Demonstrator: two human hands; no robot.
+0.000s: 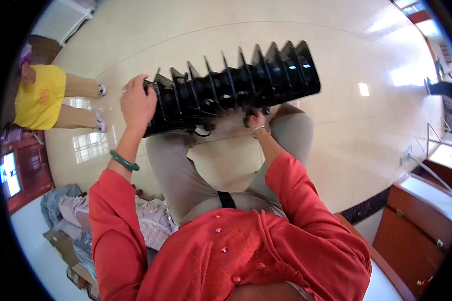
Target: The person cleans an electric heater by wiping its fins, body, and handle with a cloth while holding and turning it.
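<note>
A black finned radiator heater [226, 88] lies slantwise above my knees, with its row of upright fins facing away from me. My left hand [138, 103] is closed over its left end, fingers bent round the edge. Beneath its right half, my right hand [256, 119] is closed on a small dark wheel-like part [246, 121] at the heater's underside. Another dark round knob [266, 111] sits just right of those fingers. A thin dark loop [202, 132] hangs from the underside near the middle. My fingers hide part of what the right hand grips.
Pale glossy floor tiles [346, 55] surround the heater. On the left stands a person in a yellow apron [41, 97]. Cloth and plastic bundles [68, 205] lie at lower left. A brown wooden cabinet [404, 236] stands at lower right, and a white object [60, 20] at upper left.
</note>
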